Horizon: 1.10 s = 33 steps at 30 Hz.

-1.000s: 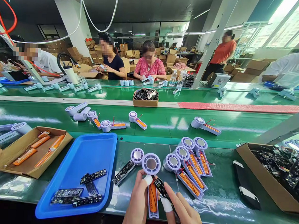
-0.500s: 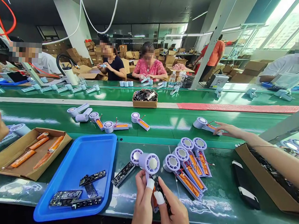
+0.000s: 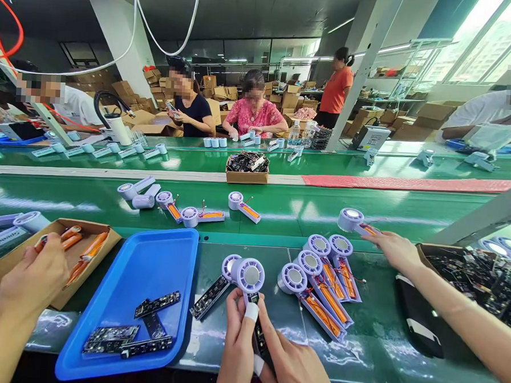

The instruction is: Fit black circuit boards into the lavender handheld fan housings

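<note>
My left hand [image 3: 235, 342] is closed around the handle of a lavender handheld fan [image 3: 251, 275], its round head pointing away from me. A black circuit board [image 3: 260, 336] lies along that handle, and my right hand [image 3: 295, 362] grips it with fingers and thumb. White tape or finger cots cover some of my fingertips. Just behind the held fan is another fan [image 3: 230, 265] with a circuit board [image 3: 209, 297] along its handle. To the right, several fan units [image 3: 294, 278] lie in a group, orange batteries and red wires showing in their open handles.
A blue tray [image 3: 149, 251] holds several circuit boards. Left of it, a co-worker's hand [image 3: 41, 274] is over a carton [image 3: 100, 252] of orange batteries. Another co-worker's hand [image 3: 392, 250] holds a fan [image 3: 350, 219] over the green belt [image 3: 288, 216]. A black case [image 3: 418, 317] lies right.
My hands and the fan shifted slightly left; my right hand slid lower along the board. One co-worker's hand came over the battery carton; another lifted a fan off the belt.
</note>
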### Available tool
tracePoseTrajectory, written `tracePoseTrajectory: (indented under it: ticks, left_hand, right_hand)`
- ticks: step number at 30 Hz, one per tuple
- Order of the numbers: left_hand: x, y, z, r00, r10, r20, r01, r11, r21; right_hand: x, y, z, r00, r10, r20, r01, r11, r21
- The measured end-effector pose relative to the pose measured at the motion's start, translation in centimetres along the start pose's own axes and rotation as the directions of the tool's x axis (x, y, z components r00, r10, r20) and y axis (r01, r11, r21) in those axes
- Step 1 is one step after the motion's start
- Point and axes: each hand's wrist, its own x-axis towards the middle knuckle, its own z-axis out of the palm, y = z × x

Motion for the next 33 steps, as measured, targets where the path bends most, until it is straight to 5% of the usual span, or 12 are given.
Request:
tracePoseTrajectory:
  ticks: [4, 9, 13, 17, 19, 21, 23, 24, 26, 27, 30, 33]
  left_hand:
    - [0.1, 0.3, -0.3, 0.998, -0.065, 0.018, 0.066, 0.996, -0.056]
    - [0.2, 0.2, 0.0, 0.979, -0.175, 0.108, 0.197, 0.948, -0.251]
    - [0.2, -0.2, 0.3, 0.987, -0.144, 0.077, 0.157, 0.966, -0.205]
    - [0.1, 0.3, 0.6, 0.988, -0.154, 0.001, 0.154, 0.986, -0.067]
    - [0.1, 1.1, 0.4, 0.990, -0.141, -0.016, 0.142, 0.981, 0.133]
    - [0.2, 2.0, -0.4, 0.999, -0.017, 0.036, 0.001, 0.916, 0.401]
    - [0.7, 2.7, -1.9, 0.956, 0.264, 0.129, -0.283, 0.709, 0.646]
    - [1.0, 2.9, -2.9, 0.894, 0.415, 0.172, -0.395, 0.544, 0.741]
    - [1.8, 2.8, -5.1, 0.760, 0.610, 0.223, -0.424, 0.206, 0.882]
    - [2.2, 2.6, -6.1, 0.732, 0.638, 0.239, -0.376, 0.086, 0.922]
    - [2.7, 1.1, -8.5, 0.741, 0.588, 0.324, -0.338, -0.090, 0.937]
    - [2.5, -0.9, -9.6, 0.677, 0.607, 0.415, -0.432, -0.128, 0.893]
  right_hand:
    - [-0.1, 0.7, -0.2, 0.981, 0.067, 0.183, -0.139, 0.898, 0.418]
    - [-0.6, 0.3, 1.0, 0.940, 0.230, 0.250, -0.318, 0.333, 0.888]
    - [-0.8, -0.6, 2.6, 0.916, 0.336, 0.218, -0.290, 0.180, 0.940]
    - [-0.9, -1.5, 3.7, 0.865, 0.477, 0.158, -0.288, 0.213, 0.934]
    - [-1.0, -1.7, 3.9, 0.847, 0.516, 0.127, -0.289, 0.247, 0.925]
    - [-1.2, -1.3, 3.9, 0.842, 0.528, 0.110, -0.309, 0.305, 0.901]
    - [-1.4, -0.7, 3.7, 0.840, 0.533, 0.106, -0.349, 0.381, 0.856]
    - [-1.5, -0.2, 3.6, 0.839, 0.533, 0.111, -0.375, 0.419, 0.827]
    - [-1.5, 0.7, 3.4, 0.845, 0.521, 0.122, -0.426, 0.517, 0.743]
    - [-1.5, 1.2, 3.3, 0.855, 0.507, 0.108, -0.439, 0.599, 0.670]
    - [-1.3, 2.3, 2.6, 0.928, 0.373, -0.001, -0.356, 0.887, 0.292]
    - [-1.2, 2.9, 1.6, 0.976, 0.214, -0.031, -0.213, 0.977, 0.017]
